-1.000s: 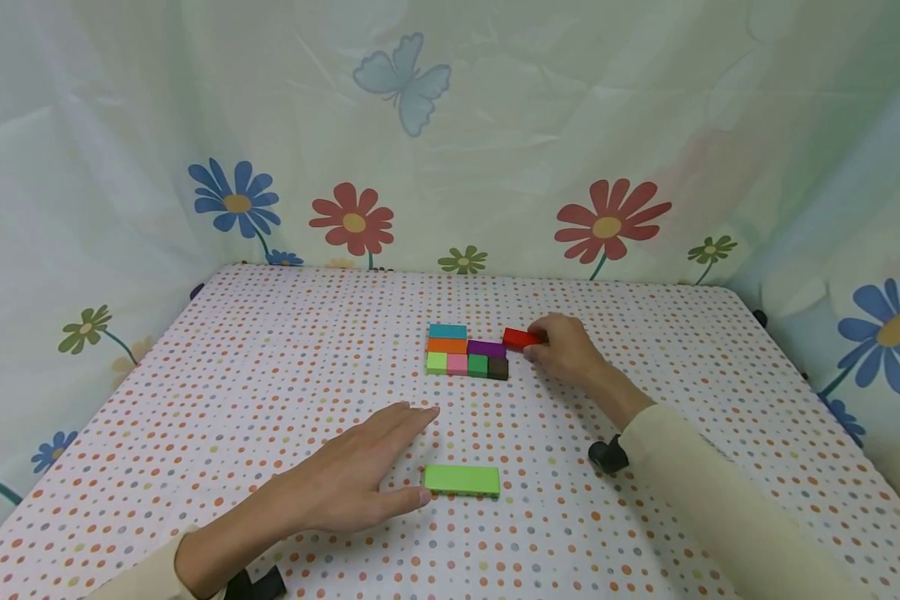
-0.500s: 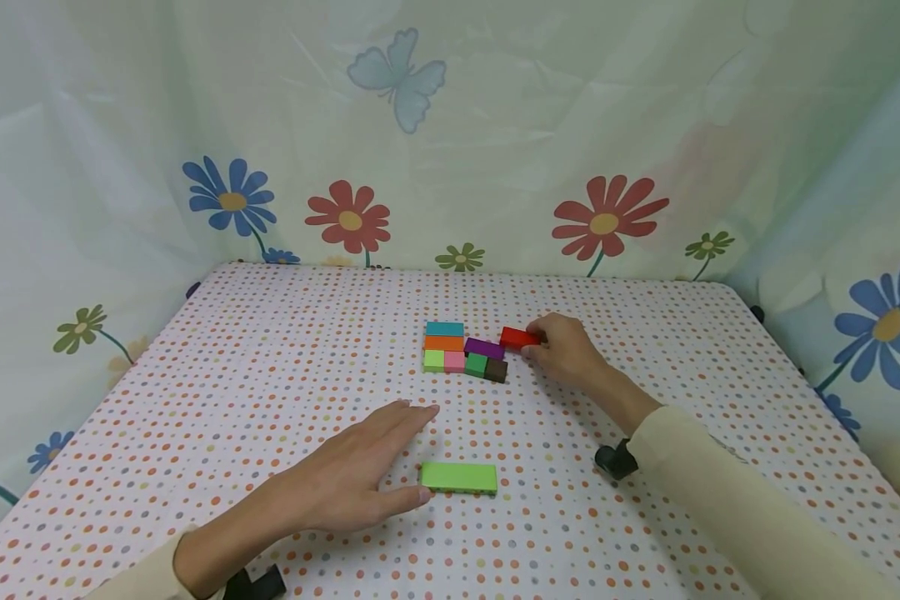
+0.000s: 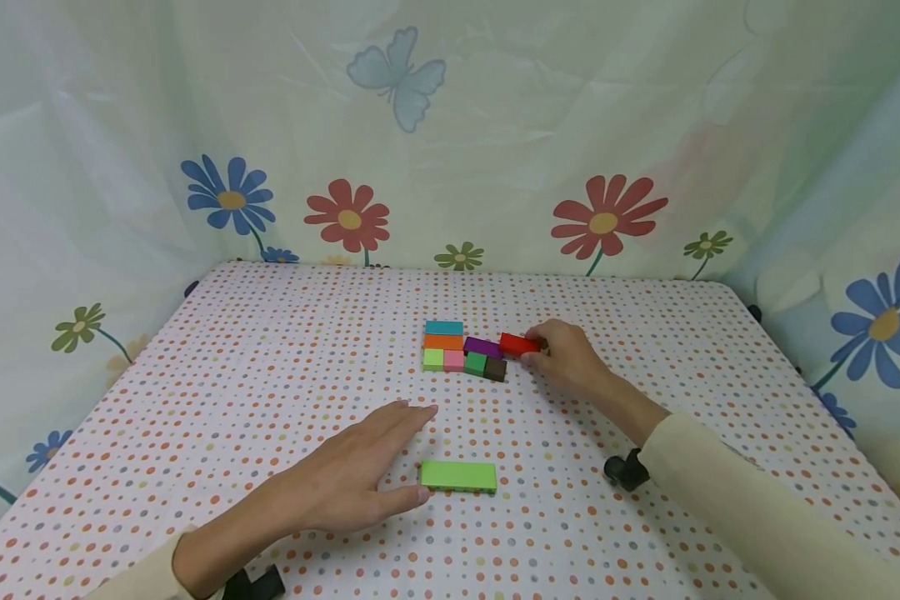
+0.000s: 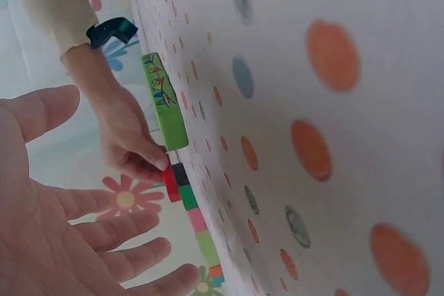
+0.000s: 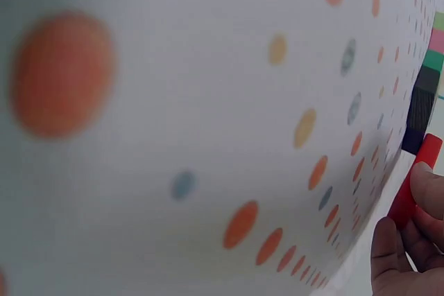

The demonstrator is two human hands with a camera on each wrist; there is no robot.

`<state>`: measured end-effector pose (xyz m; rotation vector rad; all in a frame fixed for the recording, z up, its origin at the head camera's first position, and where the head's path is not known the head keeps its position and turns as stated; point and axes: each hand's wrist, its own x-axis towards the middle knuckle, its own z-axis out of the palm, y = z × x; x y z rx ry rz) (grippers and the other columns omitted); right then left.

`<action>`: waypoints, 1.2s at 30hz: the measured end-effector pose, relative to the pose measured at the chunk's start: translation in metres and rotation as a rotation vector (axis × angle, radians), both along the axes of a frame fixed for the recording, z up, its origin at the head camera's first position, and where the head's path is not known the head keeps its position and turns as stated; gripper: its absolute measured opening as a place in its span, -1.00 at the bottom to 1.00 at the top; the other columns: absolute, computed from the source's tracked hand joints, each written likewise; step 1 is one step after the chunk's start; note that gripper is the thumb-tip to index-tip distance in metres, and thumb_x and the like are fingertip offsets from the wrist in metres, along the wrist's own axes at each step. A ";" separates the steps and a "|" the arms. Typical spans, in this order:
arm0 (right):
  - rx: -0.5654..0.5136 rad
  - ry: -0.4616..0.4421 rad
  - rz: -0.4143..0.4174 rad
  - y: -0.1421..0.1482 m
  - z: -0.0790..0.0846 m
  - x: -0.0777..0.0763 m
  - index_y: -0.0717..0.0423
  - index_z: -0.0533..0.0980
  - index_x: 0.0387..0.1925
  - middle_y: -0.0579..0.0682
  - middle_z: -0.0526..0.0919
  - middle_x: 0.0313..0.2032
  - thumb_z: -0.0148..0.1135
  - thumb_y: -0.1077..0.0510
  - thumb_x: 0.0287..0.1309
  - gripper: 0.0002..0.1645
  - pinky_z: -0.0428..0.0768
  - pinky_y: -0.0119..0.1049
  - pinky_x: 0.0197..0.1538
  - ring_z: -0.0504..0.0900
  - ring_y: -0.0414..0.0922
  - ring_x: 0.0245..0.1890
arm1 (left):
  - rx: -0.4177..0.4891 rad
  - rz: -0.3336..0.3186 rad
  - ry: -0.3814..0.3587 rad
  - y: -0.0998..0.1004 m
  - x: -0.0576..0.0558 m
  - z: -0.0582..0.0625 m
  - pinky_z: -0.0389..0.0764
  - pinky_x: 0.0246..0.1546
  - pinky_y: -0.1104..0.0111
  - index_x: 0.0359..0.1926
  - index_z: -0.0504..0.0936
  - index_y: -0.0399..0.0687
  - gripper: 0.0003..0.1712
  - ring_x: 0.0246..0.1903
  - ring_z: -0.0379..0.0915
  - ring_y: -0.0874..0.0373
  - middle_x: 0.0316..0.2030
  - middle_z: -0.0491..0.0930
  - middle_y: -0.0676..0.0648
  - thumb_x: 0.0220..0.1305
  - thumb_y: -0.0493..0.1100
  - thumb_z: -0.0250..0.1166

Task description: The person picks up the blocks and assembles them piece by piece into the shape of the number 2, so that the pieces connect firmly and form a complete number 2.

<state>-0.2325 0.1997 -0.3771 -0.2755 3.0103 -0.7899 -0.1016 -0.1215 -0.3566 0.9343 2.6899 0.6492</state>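
Observation:
My right hand [image 3: 568,354] pinches the right end of a red block [image 3: 519,344] between thumb and fingers. The red block's left end is right at a slightly slanted purple block [image 3: 483,347]. Left of it lie a blue block [image 3: 444,327] and an orange block [image 3: 444,342]. A front row holds light green [image 3: 433,360], pink [image 3: 453,361], green [image 3: 476,364] and dark brown [image 3: 495,369] blocks, the last two angled. My left hand [image 3: 356,471] is held flat with fingers straight, its thumb tip beside a larger lime-green block [image 3: 458,477].
The table wears a white cloth [image 3: 270,375] with coloured dots. Behind it hangs a pale curtain [image 3: 495,125] printed with flowers and a butterfly. In the left wrist view, the lime-green block [image 4: 165,102] shows a printed bunting pattern on one side.
The green and dark brown blocks and the purple block have turned to a slant, a small gap opening by the pink one. My right hand and the red block shift slightly nearer. My left hand stays still.

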 end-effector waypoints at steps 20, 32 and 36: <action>-0.031 0.011 0.037 -0.002 -0.002 0.028 0.32 0.54 0.20 0.18 0.62 0.01 0.37 0.19 0.28 -0.50 0.59 -0.12 -0.01 0.53 0.02 -0.14 | -0.005 0.016 -0.007 0.000 0.001 0.002 0.22 0.41 -0.12 0.62 -0.03 0.38 -0.04 0.55 -0.06 0.08 0.57 0.08 0.06 0.34 0.32 0.22; -0.041 0.057 0.031 -0.003 -0.006 0.047 0.31 0.58 0.13 0.13 0.65 -0.07 0.41 0.22 0.23 -0.53 0.57 -0.18 -0.11 0.54 -0.03 -0.22 | -0.008 0.025 -0.010 -0.001 0.000 0.003 0.24 0.40 -0.11 0.61 -0.02 0.38 -0.04 0.53 -0.02 0.09 0.55 0.11 0.07 0.33 0.33 0.23; -0.047 0.050 0.025 -0.005 -0.007 0.053 0.29 0.58 0.14 0.13 0.65 -0.04 0.42 0.22 0.22 -0.53 0.59 -0.18 -0.08 0.55 -0.03 -0.21 | -0.014 0.027 -0.006 -0.001 0.000 0.003 0.24 0.40 -0.12 0.61 -0.03 0.38 -0.03 0.54 -0.03 0.08 0.55 0.11 0.06 0.33 0.34 0.23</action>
